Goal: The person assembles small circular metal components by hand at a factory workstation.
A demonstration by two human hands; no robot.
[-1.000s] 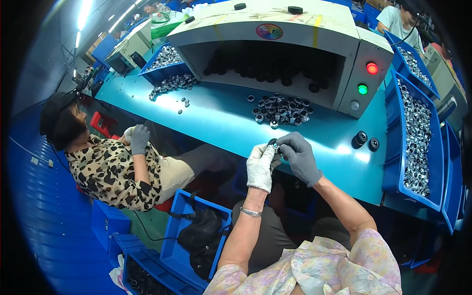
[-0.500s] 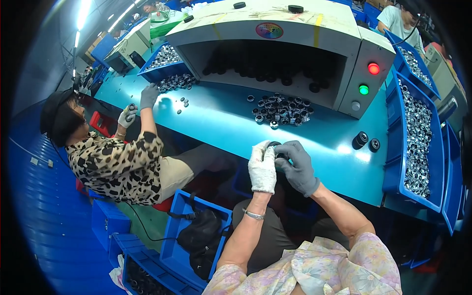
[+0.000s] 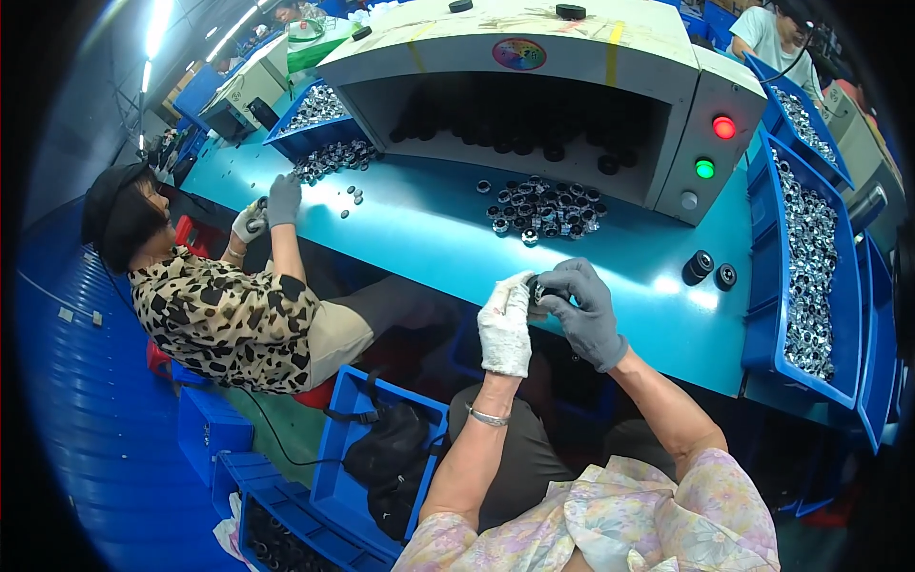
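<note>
My left hand [image 3: 505, 327], in a white glove, is closed round a black ring-like part [image 3: 535, 286] just off the table's front edge. My right hand [image 3: 585, 316], in a grey glove, meets it from the right. Its thumb and fingers are pinched at the same part, where a small shiny bit shows; the fingers hide most of it. Beyond my hands a loose pile of small silver-and-black round parts [image 3: 545, 208] lies on the blue-green table [image 3: 419, 225]. To the right stand two black ribbed cylinders, a taller one [image 3: 699, 268] and a shorter one [image 3: 726, 276].
A cream machine [image 3: 610, 57] with a dark opening holds black round parts [image 3: 553, 153]. Blue bins [image 3: 762, 329] of shiny parts line the right side. On the left a co-worker [image 3: 224, 315] in a patterned shirt handles similar parts. A blue crate [image 3: 329, 448] holds a black bag.
My right hand has turned and risen slightly against the black part, its fingers now curled over the top. My left hand has shifted a little left. The co-worker's hands have drawn closer together.
</note>
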